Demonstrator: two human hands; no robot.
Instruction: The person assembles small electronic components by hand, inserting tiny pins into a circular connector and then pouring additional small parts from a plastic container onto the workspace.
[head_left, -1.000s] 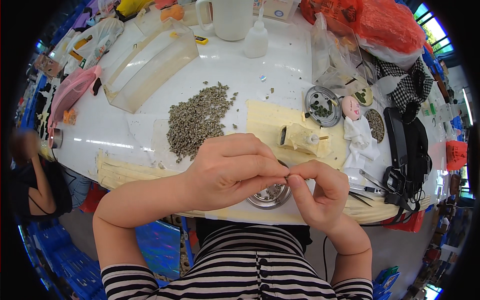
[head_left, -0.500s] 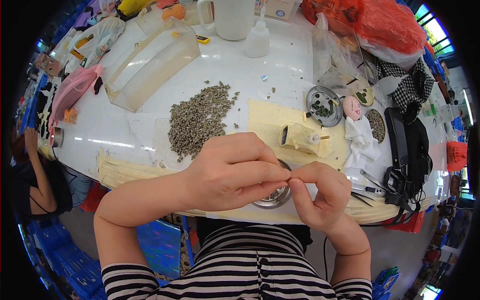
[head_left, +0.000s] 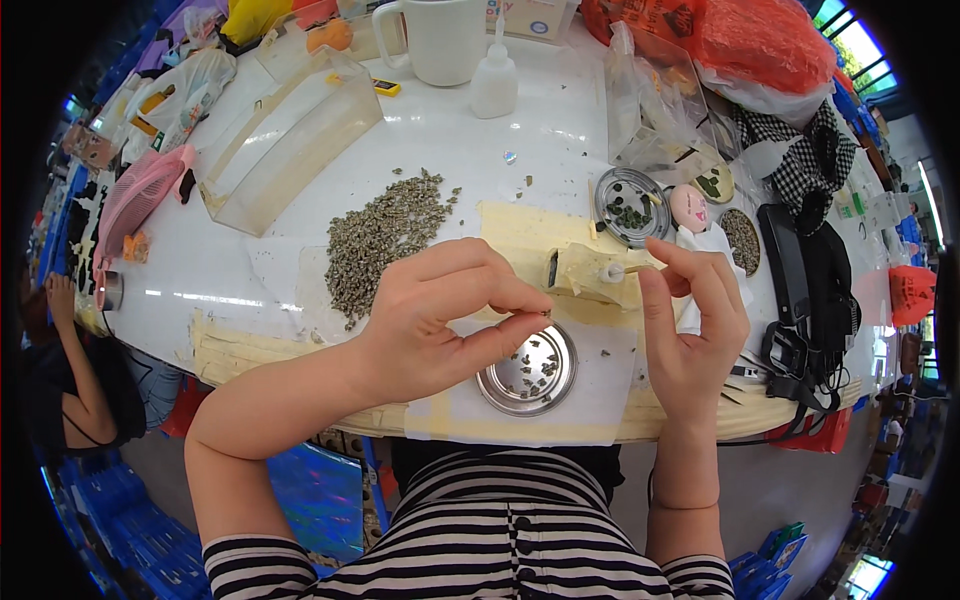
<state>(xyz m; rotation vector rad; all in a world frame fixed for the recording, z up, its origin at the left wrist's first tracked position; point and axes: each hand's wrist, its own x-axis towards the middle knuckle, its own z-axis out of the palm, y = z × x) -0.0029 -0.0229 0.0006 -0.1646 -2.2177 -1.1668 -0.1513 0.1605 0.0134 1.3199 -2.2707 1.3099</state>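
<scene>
My left hand is closed in a pinch on a tiny metal piece, just above a round metal dish. Several small metallic pieces lie scattered in that dish. Over to the right, my right hand has thumb and forefinger apart, around the tip of a thin stick. The stick juts from the white nozzle of a block wrapped in cream tape; whether my fingers touch it I cannot tell. A large heap of small metallic pieces lies beyond my left hand.
A round dish with dark green bits, a pink round object and white tissue sit at the right. Farther back are a long clear tray, a white squeeze bottle and a white jug. Black straps lie far right.
My hands have moved apart from where their fingertips met. The right one has gone up and right to the stick, fingers opened; the left one keeps its pinch. The dish now shows.
</scene>
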